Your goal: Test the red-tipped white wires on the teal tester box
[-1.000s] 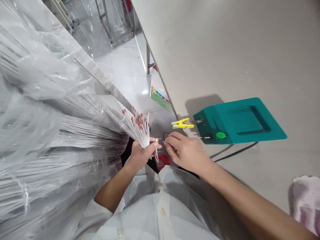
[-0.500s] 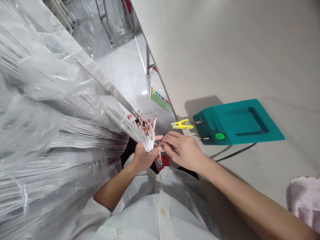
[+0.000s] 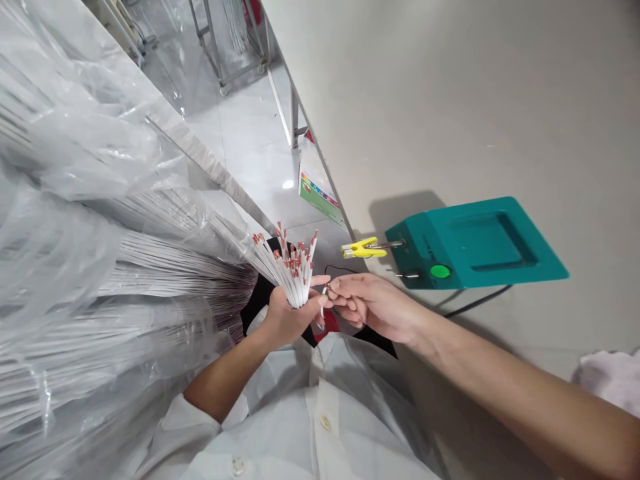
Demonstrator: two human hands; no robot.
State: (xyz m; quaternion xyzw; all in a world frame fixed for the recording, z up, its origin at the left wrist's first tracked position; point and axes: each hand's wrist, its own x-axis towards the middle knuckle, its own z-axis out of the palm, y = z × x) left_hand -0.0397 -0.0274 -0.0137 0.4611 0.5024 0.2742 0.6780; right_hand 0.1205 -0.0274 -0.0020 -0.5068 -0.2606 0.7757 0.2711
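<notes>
A bundle of white wires (image 3: 295, 277) with bare copper ends pointing up is wrapped by my left hand (image 3: 287, 319). One single wire (image 3: 323, 310) stands apart from the bundle, between my left thumb and forefinger. The thumb and forefinger of my right hand (image 3: 367, 300) pinch that wire's tip, and the other right fingers are curled below. Right of my hands on the table is a teal device (image 3: 475, 243) with a green button (image 3: 441, 272). A yellow clip (image 3: 364, 248) sits on a metal rod at its near side.
More white wires in clear plastic (image 3: 150, 267) fill the left side. The grey table (image 3: 450, 100) spans the right, with a pale cloth (image 3: 607, 380) at its lower right. A metal rack on casters (image 3: 215, 53) stands on the floor beyond, and a printed box (image 3: 320, 193) is beside the table edge.
My right hand has turned over and dropped slightly, so its curled lower fingers now show. The single wire has become more upright. My left hand keeps its hold on the bundle.
</notes>
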